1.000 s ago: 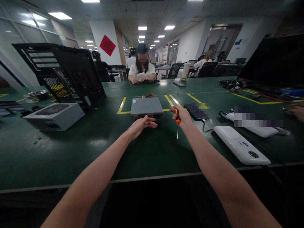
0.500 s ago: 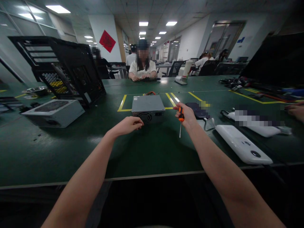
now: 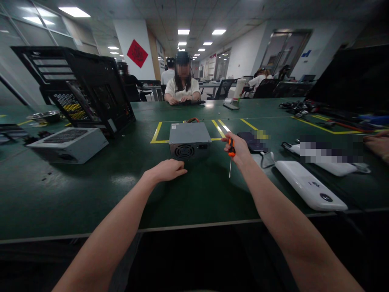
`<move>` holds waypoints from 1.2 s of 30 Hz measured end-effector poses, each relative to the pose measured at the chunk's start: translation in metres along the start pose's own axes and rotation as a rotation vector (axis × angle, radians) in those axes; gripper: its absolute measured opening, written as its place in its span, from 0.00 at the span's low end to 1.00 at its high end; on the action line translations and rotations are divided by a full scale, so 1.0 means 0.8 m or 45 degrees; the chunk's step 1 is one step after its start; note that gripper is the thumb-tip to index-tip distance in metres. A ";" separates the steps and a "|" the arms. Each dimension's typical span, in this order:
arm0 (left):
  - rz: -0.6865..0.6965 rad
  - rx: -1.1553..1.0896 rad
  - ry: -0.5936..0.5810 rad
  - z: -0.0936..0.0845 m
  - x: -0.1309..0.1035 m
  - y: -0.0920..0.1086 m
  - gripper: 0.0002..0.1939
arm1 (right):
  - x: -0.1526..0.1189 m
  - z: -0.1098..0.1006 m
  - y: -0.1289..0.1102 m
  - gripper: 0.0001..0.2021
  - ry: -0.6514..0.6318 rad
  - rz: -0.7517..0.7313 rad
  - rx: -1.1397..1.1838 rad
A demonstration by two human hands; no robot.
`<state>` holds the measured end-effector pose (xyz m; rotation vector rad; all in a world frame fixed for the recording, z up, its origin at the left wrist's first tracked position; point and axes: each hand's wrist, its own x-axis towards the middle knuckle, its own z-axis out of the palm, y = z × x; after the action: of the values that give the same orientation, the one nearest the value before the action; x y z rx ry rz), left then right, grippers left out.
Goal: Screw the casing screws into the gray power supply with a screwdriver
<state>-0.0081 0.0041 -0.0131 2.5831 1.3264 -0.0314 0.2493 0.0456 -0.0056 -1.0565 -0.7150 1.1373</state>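
Observation:
A grey computer power supply point(image 3: 190, 136) sits on the green table, its fan grille and socket facing me. Just in front of its lower edge is my left hand point(image 3: 170, 169), low over the tabletop, fingers curled together; whatever they may hold is hidden. My right hand point(image 3: 239, 148), to the right of the power supply, grips a screwdriver point(image 3: 231, 148) by its orange and black handle. The thin shaft points down toward the table and touches nothing that I can see.
To the left stand a black computer case point(image 3: 91, 89), a second power supply point(image 3: 69, 144) and a metal bowl point(image 3: 48, 117). A dark phone point(image 3: 252, 141) and white power banks point(image 3: 310, 184) lie right. Cables point(image 3: 304, 107) are farther back. Another person's hand point(image 3: 377, 145) shows at the right edge.
My left hand has come down and toward me, from the power supply's fan side to the table before it. My right hand with the screwdriver has hardly moved.

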 end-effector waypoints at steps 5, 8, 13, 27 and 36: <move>-0.015 0.079 -0.012 -0.003 -0.005 0.008 0.17 | -0.002 0.002 0.000 0.05 -0.005 -0.019 -0.012; 0.013 0.139 -0.003 -0.003 -0.007 0.013 0.16 | -0.004 0.004 0.001 0.05 -0.009 -0.028 -0.027; 0.061 0.245 0.014 0.000 -0.007 0.017 0.15 | -0.004 0.004 0.005 0.03 -0.017 -0.035 -0.058; 0.070 -0.146 0.147 0.012 0.009 0.003 0.10 | -0.002 0.003 0.005 0.04 -0.008 -0.058 -0.076; 0.056 -0.413 0.063 0.010 0.016 -0.007 0.09 | -0.005 0.002 0.001 0.06 0.000 -0.059 -0.068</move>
<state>-0.0044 0.0162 -0.0241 2.3494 1.1792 0.2367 0.2465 0.0422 -0.0054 -1.0796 -0.7701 1.0834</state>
